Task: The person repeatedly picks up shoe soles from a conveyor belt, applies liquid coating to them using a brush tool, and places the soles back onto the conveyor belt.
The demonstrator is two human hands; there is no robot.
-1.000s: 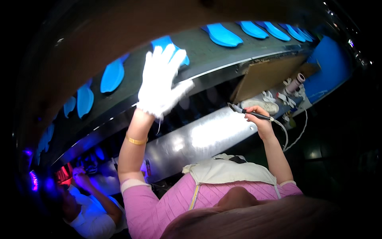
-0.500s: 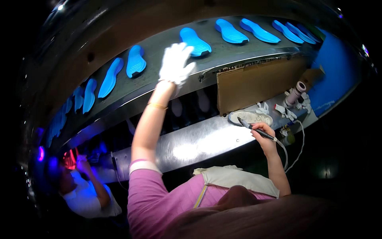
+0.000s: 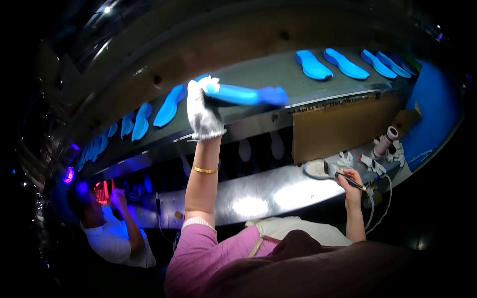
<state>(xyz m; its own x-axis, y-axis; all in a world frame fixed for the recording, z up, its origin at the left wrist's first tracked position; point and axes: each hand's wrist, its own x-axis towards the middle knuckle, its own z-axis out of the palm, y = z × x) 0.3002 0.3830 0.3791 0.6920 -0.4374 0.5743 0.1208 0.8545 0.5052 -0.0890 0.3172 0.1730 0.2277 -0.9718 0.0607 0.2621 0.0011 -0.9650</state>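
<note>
Clearly, the left hand [image 3: 202, 111], white-gloved, is closed around the left end of a blue sole [image 3: 238, 94]; its grip is narrow and loaded. The sole is blurred, lies nearly level, and points right, its free end near the close edge of the dark band [image 3: 268, 69]. Whether any part of it touches that surface: cannot tell. Other blue soles [image 3: 346, 63] lie in a row on the band, to left and right of the glove.

The right hand [image 3: 352, 186], bare, pinches a black-handled brush [image 3: 352, 182] in a narrow finger grip. Its head is at the oval dish [image 3: 310, 175], on the right of the metal worktop [image 3: 236, 193], in front of the cardboard sheet [image 3: 348, 124]. Contact of bristles with the pale contents is too small to confirm.

Handling notes (judgement): hold the sole by its very end, so most of the upper face stays bare. Support it level; the long free end probably sags or swings if pinched lightly. Keep it clear of neighbouring soles. Load the brush evenly, wiping excess on the dish rim. Leave slack in the pale cord [image 3: 372, 206], lest it drag the handle.
</note>
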